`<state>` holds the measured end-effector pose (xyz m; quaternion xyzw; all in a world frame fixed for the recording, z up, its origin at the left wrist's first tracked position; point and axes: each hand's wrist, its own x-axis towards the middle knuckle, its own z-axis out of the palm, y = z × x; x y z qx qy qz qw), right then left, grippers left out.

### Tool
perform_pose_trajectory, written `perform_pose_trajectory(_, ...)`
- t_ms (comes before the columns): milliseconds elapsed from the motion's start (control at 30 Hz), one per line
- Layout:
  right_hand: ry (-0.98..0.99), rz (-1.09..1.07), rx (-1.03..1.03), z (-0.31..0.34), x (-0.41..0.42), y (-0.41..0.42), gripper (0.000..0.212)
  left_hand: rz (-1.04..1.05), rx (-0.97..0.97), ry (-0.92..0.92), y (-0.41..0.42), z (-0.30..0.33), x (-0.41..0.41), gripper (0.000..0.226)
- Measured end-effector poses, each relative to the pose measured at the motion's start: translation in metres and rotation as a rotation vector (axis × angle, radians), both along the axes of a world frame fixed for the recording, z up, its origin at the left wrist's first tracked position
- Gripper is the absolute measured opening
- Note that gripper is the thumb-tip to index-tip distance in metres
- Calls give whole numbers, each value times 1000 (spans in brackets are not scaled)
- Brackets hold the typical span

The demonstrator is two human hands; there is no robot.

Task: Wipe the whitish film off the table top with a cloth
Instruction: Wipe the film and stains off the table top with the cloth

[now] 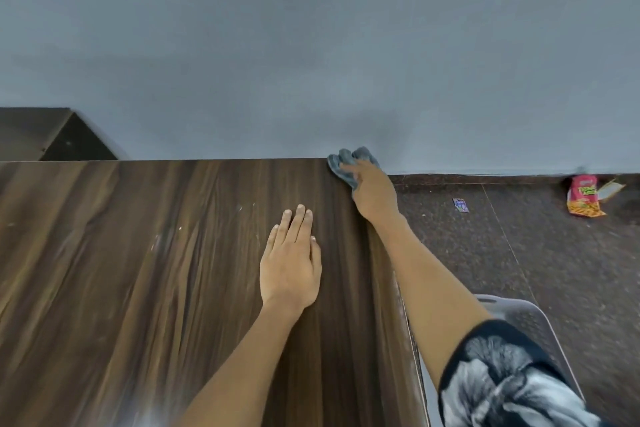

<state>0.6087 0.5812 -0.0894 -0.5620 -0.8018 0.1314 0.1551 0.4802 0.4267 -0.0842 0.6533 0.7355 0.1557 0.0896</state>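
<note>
Grey-blue cloth [349, 166] sits bunched at the far right corner of the table top [138, 253], part of it hanging past the far edge against the wall [311, 45]. Right hand [372, 191] lies on top of the cloth at that corner, palm down; fingers reach forward over the fabric, but whether they curl into it or just press flat I cannot tell. Right forearm runs along the table's right edge.

Left hand [291, 260] rests flat on the wood, palm down, fingers straight and close together, holding nothing. It is nearer the person than the cloth and well apart from it.

Table top: dark wood-grain laminate. Whitish film [156, 243] shows as pale streaks and specks left of the left hand, with more haze near the bottom edge of view and along the right rim.

Patterned black-and-white sleeve [502, 378] at lower right. Behind it, a grey chair [519, 315] stands beside the table. Dark speckled floor [485, 253] to the right carries a red snack packet [583, 199] near the wall and a small blue wrapper [460, 205]. Another dark wooden piece [41, 135] stands at far left by the wall.
</note>
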Motion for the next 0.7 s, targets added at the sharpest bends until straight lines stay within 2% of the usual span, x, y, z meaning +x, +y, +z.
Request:
perform_pose_trajectory(133,49,-39,-9,4,-18,23,56,-3,16,-11,2,-5,0,47)
perform_pose_trajectory(233,50,231,30,15,-30,-3,55,7,27,-34,3,-5,-1,48)
perform_pose_trajectory(300,65,321,20,13,-24,-36,49,30,28,-55,2,-4,0,49)
perform_pose_trajectory(400,-13,172,84,-4,5,-68,49,38,29,-71,1,-4,-1,50)
perform_pose_trajectory(500,-85,-143,51,-10,10,-52,58,40,37,-74,2,-5,-1,49)
perform_pose_trajectory(567,-111,-254,64,-7,-10,-31,61,42,42,-81,2,-5,0,49)
perform_pose_trajectory(633,-115,-275,52,-3,-31,-14,62,45,48,-91,1,-5,-1,48)
perform_pose_trajectory(700,-130,-167,79,3,-41,-12,60,44,53,-102,0,-4,-1,48)
